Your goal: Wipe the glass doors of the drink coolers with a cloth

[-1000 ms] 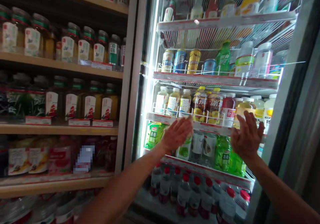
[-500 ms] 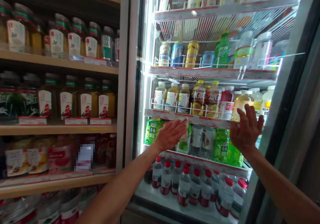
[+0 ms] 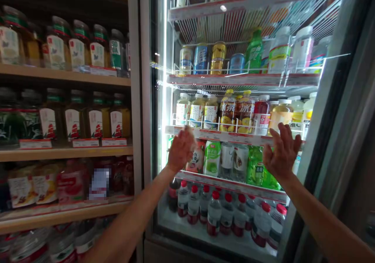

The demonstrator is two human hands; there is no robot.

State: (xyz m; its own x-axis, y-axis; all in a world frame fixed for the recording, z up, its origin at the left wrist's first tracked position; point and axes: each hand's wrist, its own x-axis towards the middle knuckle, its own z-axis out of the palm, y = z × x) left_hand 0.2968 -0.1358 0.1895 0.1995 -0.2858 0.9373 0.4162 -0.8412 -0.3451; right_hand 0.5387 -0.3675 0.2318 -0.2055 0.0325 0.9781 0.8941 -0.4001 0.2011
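Observation:
My left hand (image 3: 181,149) lies flat against the glass door (image 3: 293,59) of a lit drinks fridge and presses a small white cloth (image 3: 189,131) to it; only the cloth's edge shows past my fingertips. The hand is near the door's left side, over the price strip (image 3: 240,138) of the third shelf. My right hand (image 3: 280,152) rests on the same glass further right, fingers spread, holding nothing. Behind the glass stand tea bottles (image 3: 211,112) and green bottles (image 3: 258,171).
Red-capped water bottles (image 3: 215,212) fill the fridge's bottom shelf, and cans (image 3: 218,58) stand higher up. The dark door frame (image 3: 331,110) runs down the right. To the left, wooden shelves (image 3: 64,153) carry rows of labelled bottles (image 3: 95,122) and jars.
My left hand slid with the cloth across the glass from the middle toward the left edge. My right hand stayed about where it was. The view shifted a little to the left.

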